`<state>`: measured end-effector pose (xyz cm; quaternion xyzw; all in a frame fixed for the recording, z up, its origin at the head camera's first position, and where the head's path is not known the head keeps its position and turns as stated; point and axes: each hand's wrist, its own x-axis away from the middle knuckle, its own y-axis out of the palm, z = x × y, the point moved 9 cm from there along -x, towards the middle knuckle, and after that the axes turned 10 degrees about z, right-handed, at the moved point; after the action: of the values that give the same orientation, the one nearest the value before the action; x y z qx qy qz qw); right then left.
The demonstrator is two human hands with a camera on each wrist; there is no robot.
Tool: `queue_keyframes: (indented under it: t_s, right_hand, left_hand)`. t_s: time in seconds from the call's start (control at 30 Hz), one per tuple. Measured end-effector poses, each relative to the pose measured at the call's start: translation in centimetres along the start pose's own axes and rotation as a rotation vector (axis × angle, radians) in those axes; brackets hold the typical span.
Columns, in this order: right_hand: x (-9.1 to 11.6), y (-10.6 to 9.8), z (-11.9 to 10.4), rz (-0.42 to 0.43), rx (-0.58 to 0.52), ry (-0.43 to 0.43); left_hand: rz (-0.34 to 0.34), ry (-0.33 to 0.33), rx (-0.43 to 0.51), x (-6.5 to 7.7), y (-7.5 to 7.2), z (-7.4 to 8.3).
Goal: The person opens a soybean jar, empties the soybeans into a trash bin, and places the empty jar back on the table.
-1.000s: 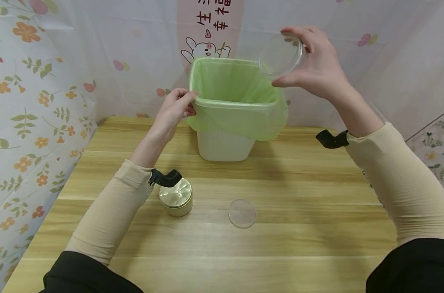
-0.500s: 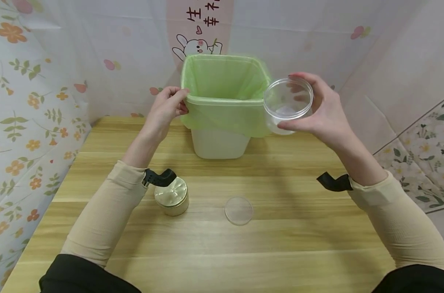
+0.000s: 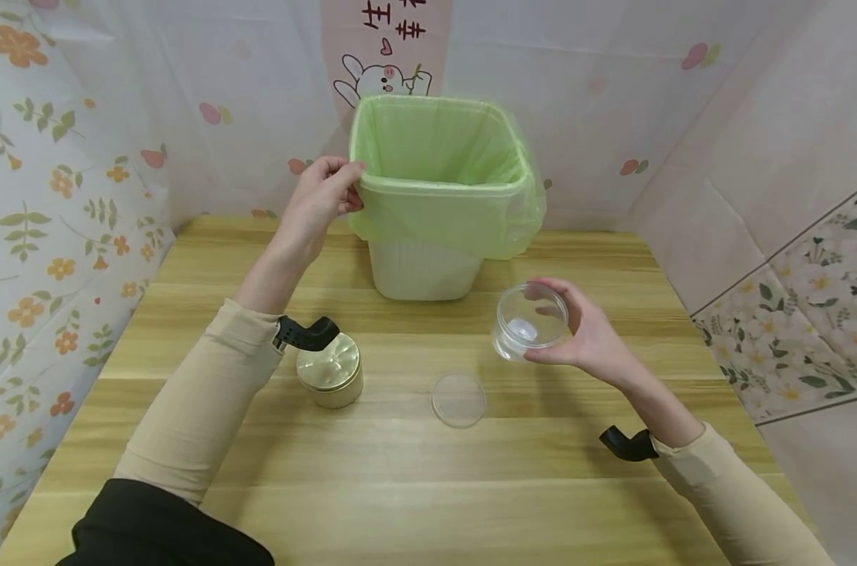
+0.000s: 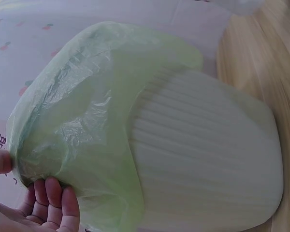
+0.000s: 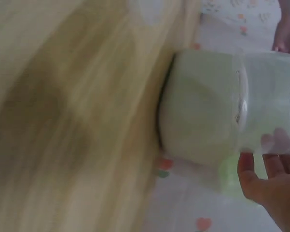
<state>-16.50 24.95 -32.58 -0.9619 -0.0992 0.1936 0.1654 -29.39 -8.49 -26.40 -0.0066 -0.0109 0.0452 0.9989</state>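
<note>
My left hand (image 3: 318, 200) pinches the left rim of a white trash can (image 3: 424, 271) lined with a green bag (image 3: 443, 212). In the left wrist view the thumb and curled fingers (image 4: 53, 198) grip the bag where it folds over the rim. My right hand (image 3: 587, 334) holds a clear plastic jar (image 3: 530, 321) from its right side, upright and open-topped, above the table in front of the can. On the table to the left of the jar lies a clear round lid (image 3: 459, 399). The right wrist view is blurred, with the jar (image 5: 268, 101) overlapping the can.
A gold tin (image 3: 331, 371) with its lid on stands on the wooden table (image 3: 400, 487), beside my left forearm. Behind the can hangs a printed cloth (image 3: 570, 118), and another patterned surface (image 3: 803, 314) borders the table on the right.
My right hand has come down from beside the can's right rim toward the table, bringing the jar from tipped to upright. My left hand keeps its grip on the rim.
</note>
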Motion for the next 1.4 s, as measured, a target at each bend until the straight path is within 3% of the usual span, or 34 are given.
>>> queue_keyframes:
  t_s: [0.5,0.7,0.93,1.1,1.23,1.4]
  right_hand:
    - [4.1,1.2,6.3,-0.111,0.151,0.224]
    - [4.7,1.8,7.5,-0.140,0.162,0.214]
    - [5.4,1.8,8.4,-0.149,0.161,0.223]
    - [5.3,2.3,8.0,-0.185,0.155,0.177]
    - [4.8,1.9,6.0,-0.189,0.286,0.120]
    - [3.7,1.5,3.1,-0.094,0.458,0.103]
  left_hand:
    - [0.003,-0.026,-0.016,-0.3,0.0,0.2]
    - [-0.009,-0.023,0.025,-0.3,-0.2,0.0]
    - [0.014,0.043,0.019,0.4,-1.2,-0.4]
    - [0.047,0.097,-0.083,1.6,-3.2,-1.0]
    - [0.042,0.163,-0.186,2.8,-4.7,-1.3]
    - [0.013,0.227,-0.335,4.4,-6.0,-1.9]
